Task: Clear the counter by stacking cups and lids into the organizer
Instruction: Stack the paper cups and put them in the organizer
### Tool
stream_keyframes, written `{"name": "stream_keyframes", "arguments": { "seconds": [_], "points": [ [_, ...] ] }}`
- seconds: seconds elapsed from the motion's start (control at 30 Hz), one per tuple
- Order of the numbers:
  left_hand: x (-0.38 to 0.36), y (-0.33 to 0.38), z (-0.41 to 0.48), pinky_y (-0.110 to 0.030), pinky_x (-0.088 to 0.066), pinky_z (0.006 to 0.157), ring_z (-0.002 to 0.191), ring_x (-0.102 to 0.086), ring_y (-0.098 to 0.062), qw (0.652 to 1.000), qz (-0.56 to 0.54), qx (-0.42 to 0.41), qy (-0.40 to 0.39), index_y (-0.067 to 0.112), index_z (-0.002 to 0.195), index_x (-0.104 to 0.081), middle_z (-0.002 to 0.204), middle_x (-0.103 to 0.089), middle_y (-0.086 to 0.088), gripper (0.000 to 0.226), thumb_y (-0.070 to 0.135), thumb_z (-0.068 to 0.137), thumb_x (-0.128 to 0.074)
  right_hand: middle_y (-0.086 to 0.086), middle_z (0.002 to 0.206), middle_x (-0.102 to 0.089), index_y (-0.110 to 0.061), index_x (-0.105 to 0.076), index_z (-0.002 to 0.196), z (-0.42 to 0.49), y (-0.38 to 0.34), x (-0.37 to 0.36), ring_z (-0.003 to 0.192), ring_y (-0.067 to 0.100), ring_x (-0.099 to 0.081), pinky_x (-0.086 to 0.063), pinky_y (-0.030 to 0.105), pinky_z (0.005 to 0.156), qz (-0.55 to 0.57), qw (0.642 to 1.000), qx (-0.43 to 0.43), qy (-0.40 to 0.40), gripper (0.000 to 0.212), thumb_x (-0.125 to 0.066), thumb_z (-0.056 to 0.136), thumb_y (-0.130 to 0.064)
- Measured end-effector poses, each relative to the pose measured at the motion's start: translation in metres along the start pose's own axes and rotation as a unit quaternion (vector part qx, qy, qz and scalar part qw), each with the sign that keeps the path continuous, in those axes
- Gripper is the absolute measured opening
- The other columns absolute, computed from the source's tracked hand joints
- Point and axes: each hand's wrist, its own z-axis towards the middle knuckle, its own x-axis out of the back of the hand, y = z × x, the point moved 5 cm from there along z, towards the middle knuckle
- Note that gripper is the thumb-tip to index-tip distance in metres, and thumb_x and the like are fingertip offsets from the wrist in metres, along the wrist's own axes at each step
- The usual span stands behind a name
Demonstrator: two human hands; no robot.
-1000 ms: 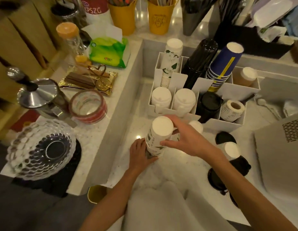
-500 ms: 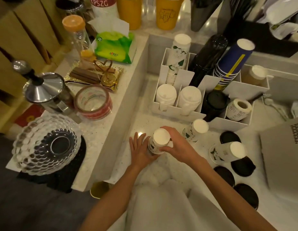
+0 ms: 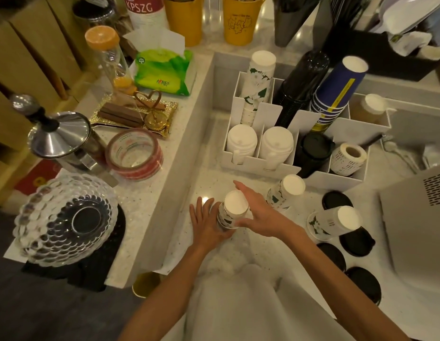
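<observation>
From the head camera, both hands meet around an upside-down stack of white floral paper cups [image 3: 233, 209] standing on the pale counter [image 3: 214, 178]. The left hand [image 3: 206, 223] cups the stack's lower part from the left with spread fingers, while the right hand [image 3: 259, 212] wraps it from the right, thumb across the front and index finger raised past the top.

Just beyond stands the white organizer [image 3: 257, 166]. Its front compartments hold two stacks of white lids [image 3: 241, 140], a stack of black lids [image 3: 315, 150] and a label roll [image 3: 349, 158]; its back compartments hold tall stacks of floral, black and blue cups.

To the right of the hands, two more floral cups sit upside down on the counter, one [image 3: 286, 193] close to the organizer's front wall, another [image 3: 334, 223] tilted among loose black lids [image 3: 337, 200].
</observation>
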Motion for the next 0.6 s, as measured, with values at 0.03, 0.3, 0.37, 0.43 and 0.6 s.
{"name": "stream_keyframes", "arguments": {
  "seconds": [0.03,0.3,0.37,0.43,0.6],
  "points": [
    [0.0,0.0,0.0,-0.057,0.008,0.119,0.15,0.001,-0.033,1.0,0.003,0.001,-0.003,0.014,0.143,-0.036,0.156,-0.028,-0.007,0.098,0.067,0.067,-0.067,-0.005,0.155,-0.023,-0.034,-0.013,0.153,-0.001,0.001,-0.001,0.139,0.015,-0.024,-0.025,0.035,0.115,-0.009,0.999,-0.006,0.035,0.098,-0.077,0.078,-0.036],
    [-0.005,-0.003,0.002,-0.056,0.016,0.117,0.149,0.015,-0.03,0.999,-0.014,0.01,-0.037,0.023,0.15,-0.015,0.16,-0.014,-0.004,0.121,0.082,0.057,-0.063,-0.005,0.147,-0.04,-0.044,-0.017,0.151,-0.018,-0.003,0.017,0.133,0.011,-0.03,-0.028,0.033,0.107,0.009,0.991,0.004,0.135,0.09,-0.071,0.079,-0.049],
    [-0.004,-0.002,0.004,-0.055,0.02,0.115,0.148,0.017,-0.028,0.998,-0.043,0.017,-0.039,0.029,0.15,-0.01,0.16,-0.013,-0.004,0.122,0.085,0.054,-0.06,-0.003,0.138,-0.051,-0.034,-0.04,0.142,-0.038,0.004,0.049,0.127,0.013,-0.039,-0.037,0.037,0.105,-0.036,0.946,-0.006,0.322,0.067,-0.066,0.082,-0.05],
    [-0.005,-0.001,0.008,-0.054,0.024,0.114,0.148,0.019,-0.027,0.997,-0.058,0.035,-0.045,0.032,0.147,-0.014,0.16,-0.013,-0.004,0.116,0.085,0.055,-0.06,0.004,0.135,-0.052,-0.026,-0.048,0.136,-0.054,0.023,0.075,0.125,0.019,-0.039,-0.037,0.039,0.102,-0.084,0.896,-0.09,0.427,0.061,-0.068,0.082,-0.049],
    [-0.006,0.01,0.018,-0.053,0.016,0.118,0.15,0.006,-0.027,0.998,-0.045,0.008,-0.051,0.02,0.148,-0.024,0.158,-0.02,-0.008,0.111,0.071,0.062,-0.071,0.01,0.15,-0.035,-0.026,-0.034,0.145,-0.049,0.069,0.081,0.137,0.032,-0.03,-0.03,0.052,0.112,-0.08,0.913,-0.247,0.314,0.079,-0.071,0.08,-0.052]
  ]
}}
